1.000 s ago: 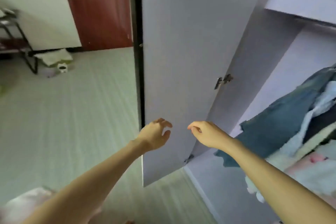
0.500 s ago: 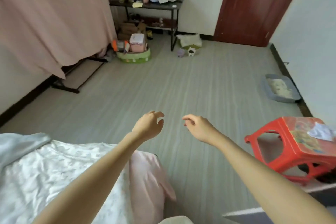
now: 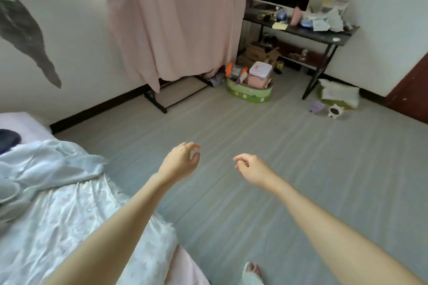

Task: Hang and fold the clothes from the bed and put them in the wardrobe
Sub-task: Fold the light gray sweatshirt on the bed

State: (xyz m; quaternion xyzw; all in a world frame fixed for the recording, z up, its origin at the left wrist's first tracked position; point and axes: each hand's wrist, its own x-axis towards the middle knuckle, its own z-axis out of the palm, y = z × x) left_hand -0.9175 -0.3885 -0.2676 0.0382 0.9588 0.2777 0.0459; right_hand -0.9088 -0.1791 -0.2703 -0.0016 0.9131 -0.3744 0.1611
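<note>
The bed (image 3: 69,227) fills the lower left, covered by a white satin sheet with a pink edge. A pale blue garment (image 3: 46,166) lies crumpled on it near the far end, and a dark piece of cloth (image 3: 8,140) shows at the left edge. My left hand (image 3: 180,162) hovers over the floor just past the bed's corner, fingers loosely curled and holding nothing. My right hand (image 3: 251,169) hangs level with it, about a hand's width to the right, also loosely curled and holding nothing. The wardrobe is out of view.
A pink curtain (image 3: 173,18) drapes over a black floor rack at the back. A green tub (image 3: 250,92) with a pink box stands beside it. A cluttered black desk (image 3: 301,30) sits at the back right, with a cushion (image 3: 338,93) and a small cup (image 3: 335,111) on the grey floor.
My view has swung left from the open wardrobe across the room to the bed; the red stool and litter tray have left the frame. Both hands stay raised and empty.
</note>
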